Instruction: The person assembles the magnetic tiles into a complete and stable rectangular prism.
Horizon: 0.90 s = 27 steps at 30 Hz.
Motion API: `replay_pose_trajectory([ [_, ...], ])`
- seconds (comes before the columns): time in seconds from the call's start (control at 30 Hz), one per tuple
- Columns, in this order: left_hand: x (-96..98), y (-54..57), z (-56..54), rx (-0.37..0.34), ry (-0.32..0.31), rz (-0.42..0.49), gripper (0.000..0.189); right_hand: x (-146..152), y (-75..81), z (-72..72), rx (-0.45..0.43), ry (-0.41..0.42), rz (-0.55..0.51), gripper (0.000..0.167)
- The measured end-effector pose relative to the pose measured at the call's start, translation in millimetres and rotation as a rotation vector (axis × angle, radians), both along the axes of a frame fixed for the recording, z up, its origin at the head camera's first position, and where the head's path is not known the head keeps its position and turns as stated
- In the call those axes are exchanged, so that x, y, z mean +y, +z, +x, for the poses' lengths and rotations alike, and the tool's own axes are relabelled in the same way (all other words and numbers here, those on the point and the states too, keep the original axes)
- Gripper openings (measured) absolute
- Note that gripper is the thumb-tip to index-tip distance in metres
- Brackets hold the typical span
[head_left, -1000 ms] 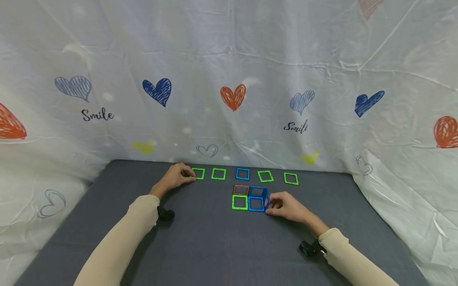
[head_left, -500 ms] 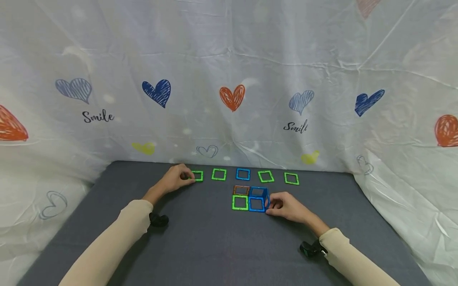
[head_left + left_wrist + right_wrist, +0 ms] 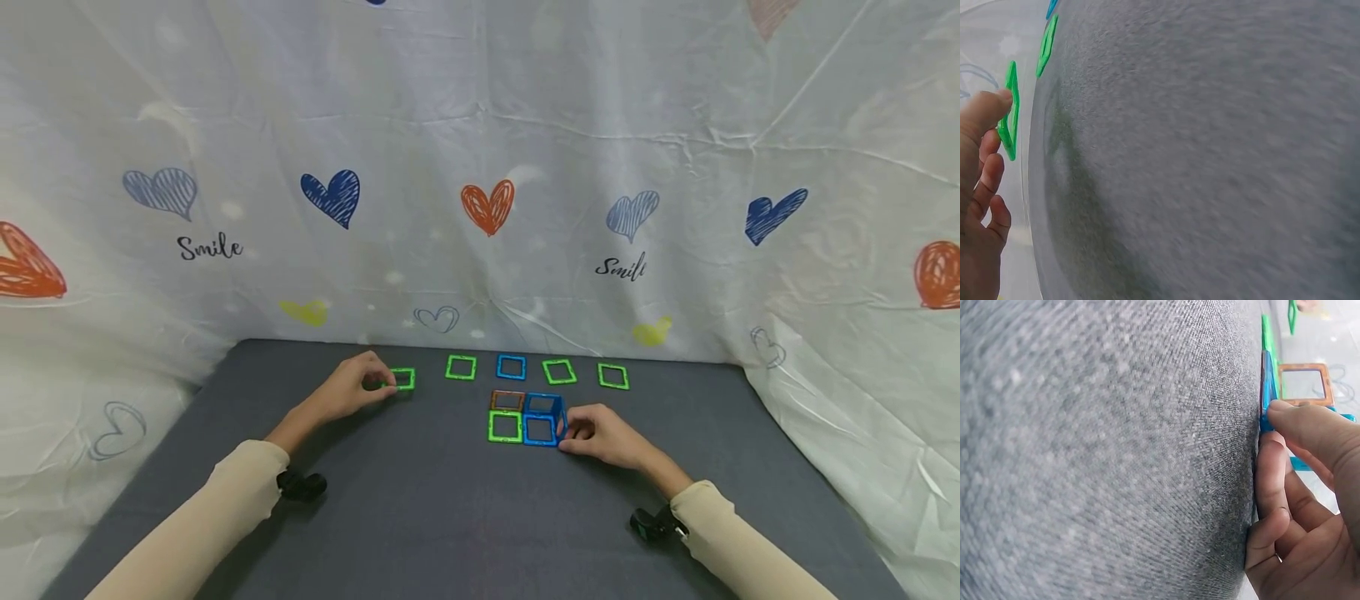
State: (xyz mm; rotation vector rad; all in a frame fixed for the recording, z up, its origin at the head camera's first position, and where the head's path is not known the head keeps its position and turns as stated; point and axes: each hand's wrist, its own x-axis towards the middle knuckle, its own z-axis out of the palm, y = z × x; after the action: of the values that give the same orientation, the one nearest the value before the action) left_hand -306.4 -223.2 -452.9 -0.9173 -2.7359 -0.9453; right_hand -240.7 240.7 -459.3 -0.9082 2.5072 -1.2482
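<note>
My left hand [image 3: 352, 385] pinches a green square magnetic tile [image 3: 412, 379] by its edge, thumb on one side and fingers on the other; the left wrist view shows this tile [image 3: 1015, 125] above the tabletop. My right hand [image 3: 603, 435] pinches the right side of a small joined structure, with the thumb on a blue tile [image 3: 1267, 394]. In that structure a green tile [image 3: 491, 427] and a blue tile [image 3: 540, 443] lie flat in front. Behind the green one stands a brown tile [image 3: 1329, 384], with blue tiles [image 3: 561, 403] upright at the back and right.
Along the far side of the dark grey tabletop [image 3: 420, 517] lie loose square tiles in a row: a green one [image 3: 448, 367], a blue one [image 3: 499, 367] and two more green ones toward the right. A white cloth [image 3: 405, 125] printed with hearts hangs behind.
My left hand has drawn the leftmost green tile leftward and slightly nearer, away from the row. The right hand stays at the joined structure.
</note>
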Motion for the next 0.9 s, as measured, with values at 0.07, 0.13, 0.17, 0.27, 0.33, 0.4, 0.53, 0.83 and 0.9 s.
replay_pose_trajectory([
  [0.07,-3.0,-0.6,4.8,0.011,-0.008,0.006,0.007,0,0.9,0.4,-0.005,0.002,-0.006,0.007],
  [0.13,-5.8,-0.4,9.2,0.025,-0.015,0.011,0.007,-1,0.4,0.4,-0.007,-0.001,-0.001,0.008],
  [0.17,-7.1,0.0,10.8,0.033,-0.02,0.015,0.007,0,-0.2,-0.2,-0.008,-0.001,0.0,0.007],
  [0.27,-10.0,0.9,14.3,0.045,-0.022,0.023,0.007,2,-3.2,-2.0,-0.009,0.004,-0.005,0.007],
  [0.33,-11.3,1.3,15.8,0.043,-0.02,0.028,0.007,2,-3.1,-1.9,-0.012,0.005,-0.01,0.008],
  [0.4,-11.9,1.5,16.7,0.041,-0.02,0.029,0.008,2,-2.6,-1.7,-0.012,0.008,-0.018,0.008],
  [0.53,-11.1,0.7,18.1,0.039,-0.037,0.029,0.007,3,-3.3,-2.1,0.002,0.018,-0.026,0.008],
  [0.83,-6.0,2.0,20.0,0.061,-0.06,0.034,0.008,4,-2.9,-2.0,-0.014,0.008,-0.023,0.007],
  [0.9,-4.4,3.0,20.0,0.063,-0.06,0.037,0.009,4,-3.2,-2.3,-0.014,0.011,-0.026,0.007],
])
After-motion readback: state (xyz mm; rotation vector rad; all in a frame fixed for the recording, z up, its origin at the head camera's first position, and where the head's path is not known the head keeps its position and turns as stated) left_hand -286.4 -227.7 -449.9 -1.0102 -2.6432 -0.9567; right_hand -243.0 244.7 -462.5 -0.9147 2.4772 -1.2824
